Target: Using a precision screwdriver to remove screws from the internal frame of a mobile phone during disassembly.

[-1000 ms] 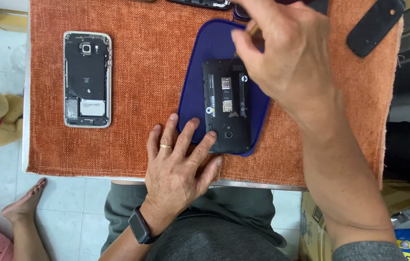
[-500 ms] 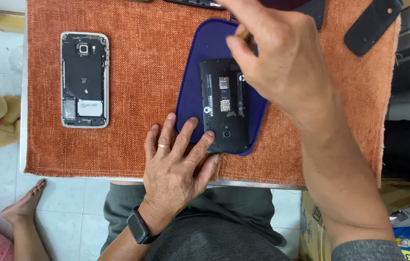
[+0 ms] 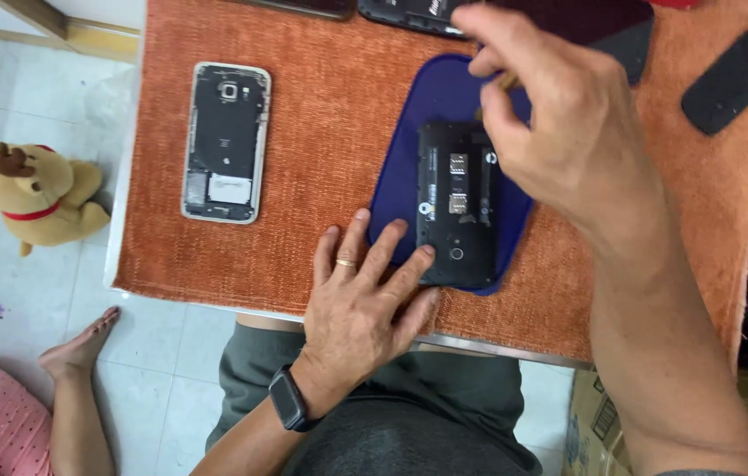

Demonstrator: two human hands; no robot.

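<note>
Opened phones: two, backs off; black phone (image 3: pixel 458 207) lying on blue mat (image 3: pixel 444 97), silver-rimmed phone (image 3: pixel 225 141) lying near the orange cloth's (image 3: pixel 330 106) left edge.
Left hand (image 3: pixel 361 300): lying flat, fingers spread, pressing the black phone's near corner.
Right hand (image 3: pixel 559 123): pinching a thin tool above the phone's far end.
Black cover (image 3: pixel 737 78): resting at the far right corner.

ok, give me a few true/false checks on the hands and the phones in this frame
1. The left hand rests flat, fingers touching the lower end of the opened black phone. True.
2. That phone lies straight on the orange cloth. False: it lies on a blue mat.
3. The right hand is over the phone's upper end, pinching a thin tool. True.
4. The silver-edged phone is under the left hand. False: it lies apart, to the left.
5. The left wrist is bare. False: it wears a dark watch.
</note>
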